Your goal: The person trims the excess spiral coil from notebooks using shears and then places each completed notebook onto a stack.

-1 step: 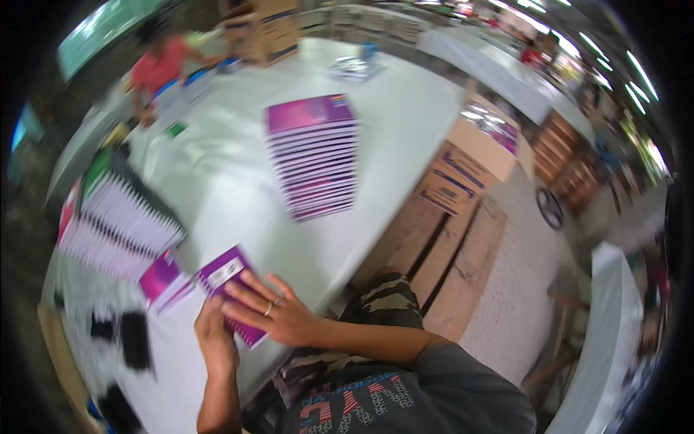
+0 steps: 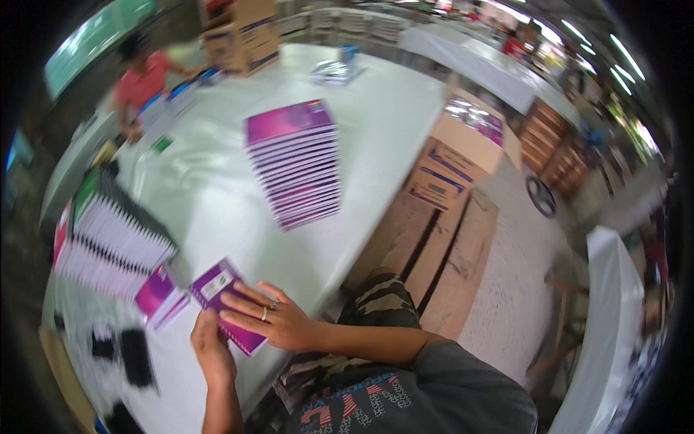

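Observation:
A purple spiral-bound notebook with a white label lies at the near edge of the white table. My left hand is closed on its left, near side, thumb and fingers together; some fingers are hidden. Flat across the cover rests my right hand, fingers spread, a ring on one of them. Just left of this notebook are a few more purple notebooks. Beside them stands a block of thick spiral-bound books with dark and green covers. A tall stack of purple notebooks rises farther up the table.
Across the white table, a person in a pink top handles blue-and-white books. Cardboard boxes stand at the far edge. An open carton sits on a wooden bench at right. Black pieces lie near left.
The whole scene has shifted a little left and down in the picture. Both hands keep their places on the notebook.

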Tool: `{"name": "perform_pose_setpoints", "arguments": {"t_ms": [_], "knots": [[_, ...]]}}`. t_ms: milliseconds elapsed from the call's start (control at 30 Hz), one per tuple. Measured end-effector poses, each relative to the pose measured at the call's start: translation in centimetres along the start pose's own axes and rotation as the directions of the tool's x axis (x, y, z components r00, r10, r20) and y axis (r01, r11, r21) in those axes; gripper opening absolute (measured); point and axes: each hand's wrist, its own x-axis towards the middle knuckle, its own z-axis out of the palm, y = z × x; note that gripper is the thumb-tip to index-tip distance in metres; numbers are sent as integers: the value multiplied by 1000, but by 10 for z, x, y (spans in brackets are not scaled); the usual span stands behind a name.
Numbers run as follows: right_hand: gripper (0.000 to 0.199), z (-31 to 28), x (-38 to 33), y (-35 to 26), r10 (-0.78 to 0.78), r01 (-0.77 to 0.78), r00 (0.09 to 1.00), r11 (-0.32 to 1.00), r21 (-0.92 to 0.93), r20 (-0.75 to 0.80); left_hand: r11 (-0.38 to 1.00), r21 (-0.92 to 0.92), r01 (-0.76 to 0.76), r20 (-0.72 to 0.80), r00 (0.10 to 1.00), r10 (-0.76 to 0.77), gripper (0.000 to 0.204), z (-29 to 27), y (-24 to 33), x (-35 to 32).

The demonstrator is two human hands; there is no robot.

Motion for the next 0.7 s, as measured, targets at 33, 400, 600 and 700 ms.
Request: {"name": "perform_pose_setpoints", "arguments": {"t_ms": [33,400,600,700], "knots": [[49,-2,0,9,108,-125,992,926,356,67,999,12,-52,-50,997,52,33,-1,-3,3],[29,1,-31,75,257,-478,878,520,708,403,991,106,-77,154,986,60,27,1,-64,26],[29,12,-23,67,244,-551,834,334,765,494,994,60,-93,204,976,79,29,-5,-82,27],[34,5,-13,65,151,-474,880,202,857,451,990,56,-132,200,973,118,34,-8,-82,26]]}}
